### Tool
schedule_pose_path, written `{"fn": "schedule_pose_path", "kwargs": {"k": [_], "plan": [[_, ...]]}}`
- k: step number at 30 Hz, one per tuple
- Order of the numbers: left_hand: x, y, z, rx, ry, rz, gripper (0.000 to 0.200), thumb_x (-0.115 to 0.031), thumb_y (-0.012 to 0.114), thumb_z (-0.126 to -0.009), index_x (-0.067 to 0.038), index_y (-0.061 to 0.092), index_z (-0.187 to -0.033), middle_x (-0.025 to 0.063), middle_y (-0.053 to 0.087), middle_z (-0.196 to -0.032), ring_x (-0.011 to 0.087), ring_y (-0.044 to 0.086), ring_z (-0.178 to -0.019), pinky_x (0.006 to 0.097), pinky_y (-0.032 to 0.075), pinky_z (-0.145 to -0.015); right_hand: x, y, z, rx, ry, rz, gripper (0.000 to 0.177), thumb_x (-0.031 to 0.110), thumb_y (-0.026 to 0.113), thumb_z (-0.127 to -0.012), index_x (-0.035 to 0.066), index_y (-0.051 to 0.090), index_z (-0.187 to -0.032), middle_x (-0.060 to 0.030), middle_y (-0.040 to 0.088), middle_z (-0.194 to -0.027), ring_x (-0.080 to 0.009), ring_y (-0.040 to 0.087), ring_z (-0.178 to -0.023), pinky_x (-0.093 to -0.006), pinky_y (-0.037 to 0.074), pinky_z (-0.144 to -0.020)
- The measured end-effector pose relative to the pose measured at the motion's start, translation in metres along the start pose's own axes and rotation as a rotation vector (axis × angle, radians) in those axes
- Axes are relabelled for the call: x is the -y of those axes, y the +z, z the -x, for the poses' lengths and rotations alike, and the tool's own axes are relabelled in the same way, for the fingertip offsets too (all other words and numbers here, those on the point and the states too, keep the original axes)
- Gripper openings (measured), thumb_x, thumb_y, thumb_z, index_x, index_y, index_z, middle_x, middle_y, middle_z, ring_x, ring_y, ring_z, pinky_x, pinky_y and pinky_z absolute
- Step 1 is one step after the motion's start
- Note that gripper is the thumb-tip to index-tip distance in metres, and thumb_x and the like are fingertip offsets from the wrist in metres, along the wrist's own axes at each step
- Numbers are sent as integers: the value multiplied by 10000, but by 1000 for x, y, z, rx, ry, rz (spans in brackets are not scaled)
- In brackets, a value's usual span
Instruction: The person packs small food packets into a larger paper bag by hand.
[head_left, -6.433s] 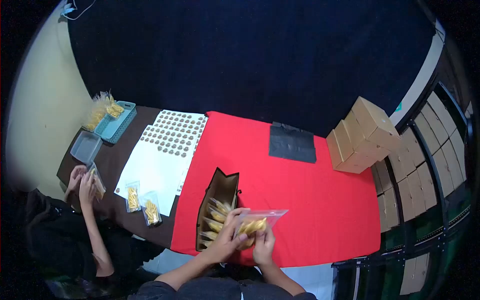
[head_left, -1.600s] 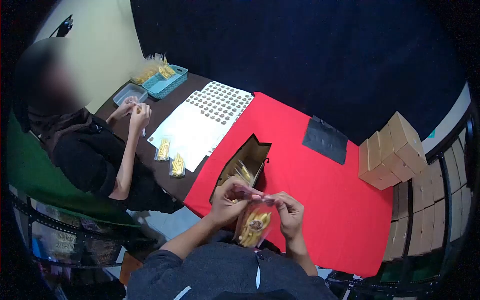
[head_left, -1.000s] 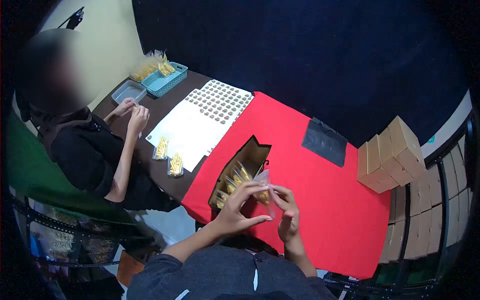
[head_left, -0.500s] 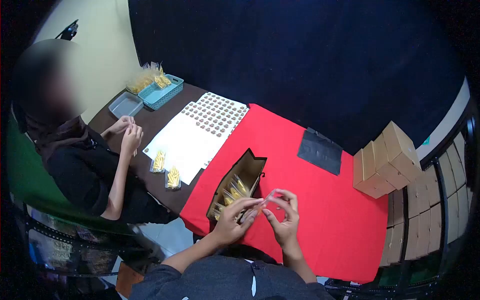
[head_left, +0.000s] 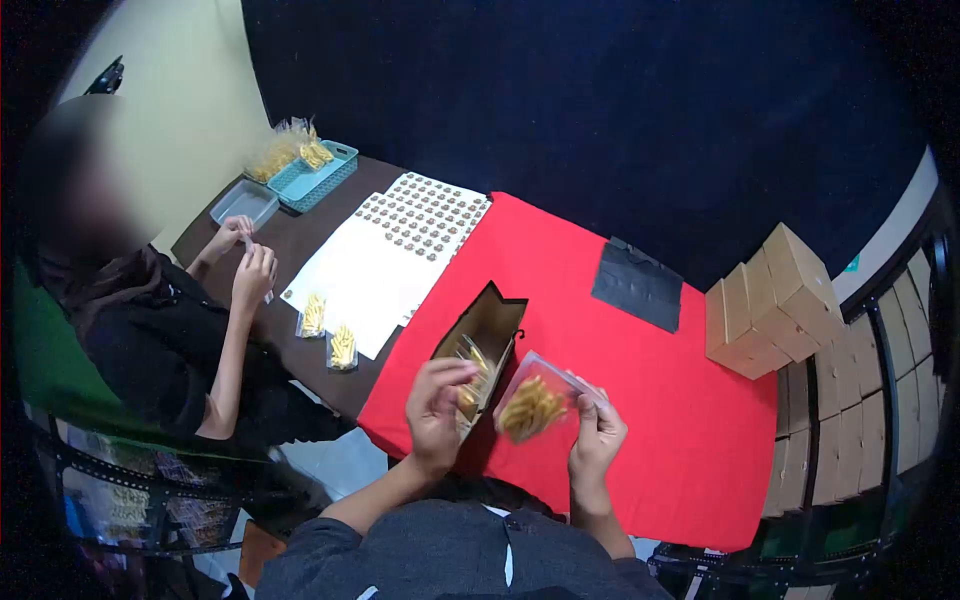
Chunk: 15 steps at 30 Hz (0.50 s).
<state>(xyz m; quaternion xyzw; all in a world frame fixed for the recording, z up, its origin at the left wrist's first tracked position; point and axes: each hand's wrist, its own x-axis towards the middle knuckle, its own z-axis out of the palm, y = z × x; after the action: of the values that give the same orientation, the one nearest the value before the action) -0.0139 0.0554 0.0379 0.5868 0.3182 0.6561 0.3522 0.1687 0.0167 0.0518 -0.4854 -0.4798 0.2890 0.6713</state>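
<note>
My right hand (head_left: pixel 597 440) pinches the top corner of a clear plastic packet of yellow stick snacks (head_left: pixel 533 408), which hangs tilted over the red cloth. My left hand (head_left: pixel 436 410) is apart from that packet, slightly blurred, fingers loosely bent and holding nothing visible. It is over the left edge of an open brown paper bag (head_left: pixel 492 318). Inside the bag, several similar packets (head_left: pixel 478 362) stand in a row, partly hidden by my left hand.
Red cloth (head_left: pixel 640 440) covers the table under the bag. A black flat sheet (head_left: pixel 637 285) lies at the back, near stacked cardboard boxes (head_left: pixel 765 305). To the left, a person (head_left: pixel 165 330) holds a small item beside sticker sheets (head_left: pixel 425 215), two snack packets (head_left: pixel 342 346) and a blue basket (head_left: pixel 315 180).
My hands have moved apart. The snack packet now shows clearly in my right hand, and my left hand has let go and shifted left. The co-worker's hands have moved slightly.
</note>
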Motion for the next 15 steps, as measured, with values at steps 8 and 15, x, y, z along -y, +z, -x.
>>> {"fn": "schedule_pose_path", "kwargs": {"k": [8,15], "plan": [[1,9,1,440,-51,-34,584,-452,532,-925,21,533,-1267,202,499,-1338,315,484,-1250,409,328,-1065,-7,14,9,326,-317,240,422,343,439,-1005,29,641,-1201,-203,429,-1437,-294,540,-1141,-375,406,-949],[-1,12,11,379,-190,-71,214,-169,672,-865,-54,686,-1045,65,712,-999,194,668,-972,491,335,-1063,1,17,11,45,-113,245,384,152,707,-812,40,647,-1175,-151,537,-1255,-264,518,-1102,-358,402,-938]]}}
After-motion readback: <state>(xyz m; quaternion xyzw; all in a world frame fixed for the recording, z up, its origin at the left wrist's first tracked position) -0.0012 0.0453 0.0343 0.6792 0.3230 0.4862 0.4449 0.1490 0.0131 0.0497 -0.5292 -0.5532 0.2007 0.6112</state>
